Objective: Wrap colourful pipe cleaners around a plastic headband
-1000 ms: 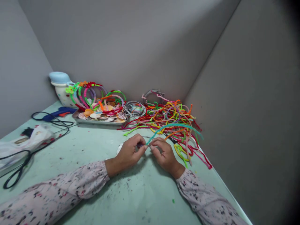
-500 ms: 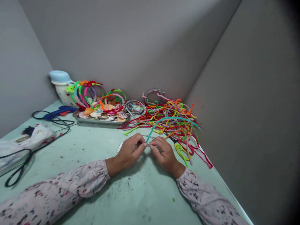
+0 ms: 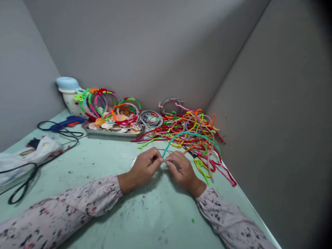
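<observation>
Above the middle of the table, my left hand (image 3: 145, 164) pinches the near end of a turquoise pipe cleaner (image 3: 174, 137) between thumb and index finger. The pipe cleaner arches up and away to the right, over the heap of coloured ones. Close beside it, my right hand (image 3: 182, 168) is closed in a pinch, its fingertips almost touching those of the left. What lies between the right fingertips is too small to make out. A thin grey wire (image 3: 168, 151) shows just behind the hands, and an orange pipe cleaner (image 3: 190, 148) rises behind the right one.
Behind lies a pile of pipe cleaners (image 3: 199, 124). Coiled wire hoops (image 3: 150, 119) sit beside a metal tray (image 3: 111, 133) of shells and wrapped headbands (image 3: 97, 102). At left are a blue glue gun (image 3: 67, 121), a black cable (image 3: 36, 166), a plastic bag (image 3: 46, 148) and a blue-lidded bottle (image 3: 72, 100).
The turquoise pipe cleaner's arch has dipped slightly. Both hands keep almost the same pinched pose, and the whole view has shifted a little.
</observation>
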Tool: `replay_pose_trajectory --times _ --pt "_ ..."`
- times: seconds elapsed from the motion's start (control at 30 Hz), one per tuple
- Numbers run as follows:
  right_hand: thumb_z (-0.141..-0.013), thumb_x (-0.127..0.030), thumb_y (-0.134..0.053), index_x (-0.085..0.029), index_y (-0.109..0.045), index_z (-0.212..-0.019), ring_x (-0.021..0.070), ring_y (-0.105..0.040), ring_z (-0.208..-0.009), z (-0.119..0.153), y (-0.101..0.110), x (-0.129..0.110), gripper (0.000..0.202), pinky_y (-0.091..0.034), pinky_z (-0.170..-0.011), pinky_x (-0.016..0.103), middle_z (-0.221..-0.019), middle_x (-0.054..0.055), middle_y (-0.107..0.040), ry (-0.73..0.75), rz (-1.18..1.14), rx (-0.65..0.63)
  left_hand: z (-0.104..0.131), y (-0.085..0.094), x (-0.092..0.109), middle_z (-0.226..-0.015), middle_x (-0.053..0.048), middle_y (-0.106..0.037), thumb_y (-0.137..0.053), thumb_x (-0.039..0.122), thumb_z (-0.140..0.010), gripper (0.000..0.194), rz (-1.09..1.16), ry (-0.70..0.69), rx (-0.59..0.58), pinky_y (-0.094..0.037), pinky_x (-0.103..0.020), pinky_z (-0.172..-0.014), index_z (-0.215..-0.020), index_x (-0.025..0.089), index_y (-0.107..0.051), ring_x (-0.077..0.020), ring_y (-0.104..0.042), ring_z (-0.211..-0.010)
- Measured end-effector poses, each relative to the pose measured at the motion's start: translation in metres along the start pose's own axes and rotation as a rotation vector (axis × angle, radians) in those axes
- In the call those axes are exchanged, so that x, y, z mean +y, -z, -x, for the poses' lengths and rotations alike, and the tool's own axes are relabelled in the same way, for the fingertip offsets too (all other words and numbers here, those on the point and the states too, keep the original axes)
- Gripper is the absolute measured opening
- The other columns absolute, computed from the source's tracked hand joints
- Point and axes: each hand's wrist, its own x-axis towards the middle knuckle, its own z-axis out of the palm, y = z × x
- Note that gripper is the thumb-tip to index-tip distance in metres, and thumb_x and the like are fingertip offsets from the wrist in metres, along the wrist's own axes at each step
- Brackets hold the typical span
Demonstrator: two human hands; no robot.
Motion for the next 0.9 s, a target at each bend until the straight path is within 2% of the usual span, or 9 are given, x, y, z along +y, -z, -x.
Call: replay_pose_trajectory --times 0.53,0.7,0.8,0.9 --pt "-0.087 -0.018 -0.050 -0.022 -0.058 -0.084 0.0203 -0.053 -0.077 0.0003 -0.0008 0.0003 0.009 -0.041 -0.073 0.037 -0.078 0.004 -0.059 0.026 0.009 -0.017 -0.0005 0.0001 -0.0008 -0.065 0.003 -0.047 -0.050 0.024 -0.083 0.015 0.045 0.041 -0.028 -0.036 -0.025 -0.059 -0.070 0.017 -0.049 -0.0121 -0.044 -0.063" --pt "-0.087 -0.018 -0.050 -0.022 -0.058 -0.084 0.0200 -0.053 -0.078 0.0000 -0.0007 -0.0009 0.010 -0.041 -0.073 0.035 -0.078 0.004 -0.059 -0.022 -0.012 0.008 -0.0007 0.0006 0.0018 -0.069 0.002 -0.048 -0.049 0.023 -0.085 0.012 -0.015 -0.006 -0.015 -0.037 -0.026 -0.061 -0.075 0.017 -0.050 -0.0125 -0.045 -0.065" --pt "-0.088 -0.020 -0.050 -0.021 -0.060 -0.084 0.0193 -0.053 -0.077 0.0000 -0.0001 -0.0017 0.010 -0.041 -0.073 0.034 -0.077 0.003 -0.057 -0.071 -0.028 0.037 -0.0008 0.0007 0.0016 -0.077 0.001 -0.052 -0.050 0.020 -0.084 0.004 -0.020 -0.063 -0.003 -0.041 -0.027 -0.067 -0.083 0.017 -0.052 -0.0133 -0.048 -0.072" --pt "-0.088 -0.022 -0.050 -0.020 -0.060 -0.084 0.0187 -0.053 -0.078 0.0001 0.0004 -0.0012 0.011 -0.041 -0.073 0.033 -0.078 0.003 -0.057 -0.118 -0.052 0.070 -0.0007 0.0008 0.0005 -0.088 -0.002 -0.054 -0.051 0.014 -0.082 0.012 0.003 -0.113 0.027 -0.043 -0.028 -0.075 -0.093 0.017 -0.052 -0.0141 -0.051 -0.081"
